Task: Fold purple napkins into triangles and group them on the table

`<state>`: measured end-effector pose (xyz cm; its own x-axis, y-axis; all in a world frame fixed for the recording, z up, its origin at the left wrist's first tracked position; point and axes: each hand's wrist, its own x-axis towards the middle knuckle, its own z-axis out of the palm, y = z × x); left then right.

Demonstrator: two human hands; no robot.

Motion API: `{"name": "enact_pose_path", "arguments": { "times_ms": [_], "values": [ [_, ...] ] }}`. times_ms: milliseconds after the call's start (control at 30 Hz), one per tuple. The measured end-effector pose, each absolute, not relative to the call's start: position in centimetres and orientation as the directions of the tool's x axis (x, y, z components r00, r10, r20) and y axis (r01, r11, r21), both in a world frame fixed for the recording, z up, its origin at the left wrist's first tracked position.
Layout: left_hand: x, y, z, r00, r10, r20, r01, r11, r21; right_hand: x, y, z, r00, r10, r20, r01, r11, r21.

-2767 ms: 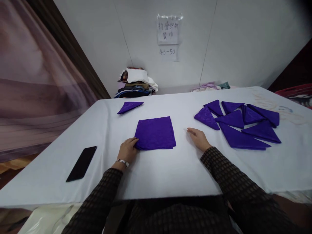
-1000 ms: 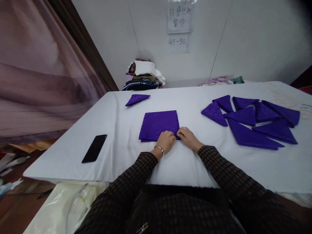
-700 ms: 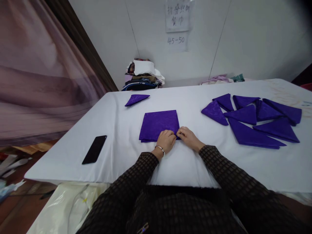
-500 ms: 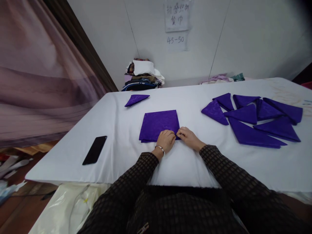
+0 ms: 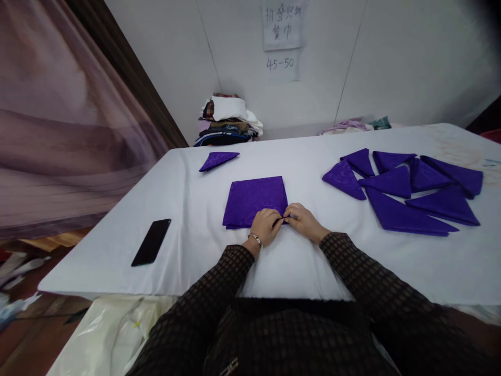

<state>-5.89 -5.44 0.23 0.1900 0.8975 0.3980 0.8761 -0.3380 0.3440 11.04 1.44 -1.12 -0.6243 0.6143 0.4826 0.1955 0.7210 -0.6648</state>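
Note:
A purple napkin [image 5: 254, 197], folded into a layered square, lies flat on the white-covered table in front of me. At its near right corner my left hand [image 5: 266, 225] is closed, fingertips pinching the cloth edge. My right hand [image 5: 304, 221] meets it there from the right, thumb and fingers pinched on the same corner. The fingertips of both hands nearly touch, and the bit of cloth between them is mostly hidden.
Several folded purple napkins [image 5: 391, 181] lie grouped on the right, and one purple triangle [image 5: 218, 160] sits at the back left. A black phone [image 5: 152, 242] rests on the left of the white tablecloth [image 5: 195, 209]. Stacked clothes [image 5: 227, 122] stand behind the table.
Both hands stay at the napkin's near right corner, with only a slight shift of the fingers. The napkin has kept its shape, and the view has moved a little.

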Motion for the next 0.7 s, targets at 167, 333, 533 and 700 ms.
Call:
{"name": "enact_pose_path", "arguments": {
  "times_ms": [167, 333, 533, 700],
  "values": [
    [-6.65, -5.27, -0.35, 0.072, 0.877, 0.475, 0.834, -0.314, 0.453, 11.2, 1.61, -1.38, -0.62, 0.606, 0.499, 0.165, 0.722, -0.672],
    [-6.54, -5.25, -0.28, 0.132, 0.899, 0.418, 0.839, -0.326, 0.435, 11.24, 1.59, -1.37, -0.628, 0.612, 0.482, 0.171, 0.712, -0.681],
    [-5.99, -5.09, 0.01, 0.143, 0.922, 0.36, 0.855, -0.298, 0.425, 11.07, 1.45, -1.11, -0.627, 0.614, 0.48, 0.173, 0.71, -0.682],
    [-5.93, -5.0, -0.08, 0.108, 0.912, 0.396, 0.835, -0.3, 0.462, 11.67, 1.79, -1.18, -0.605, 0.622, 0.497, 0.192, 0.719, -0.668]
  ]
}}
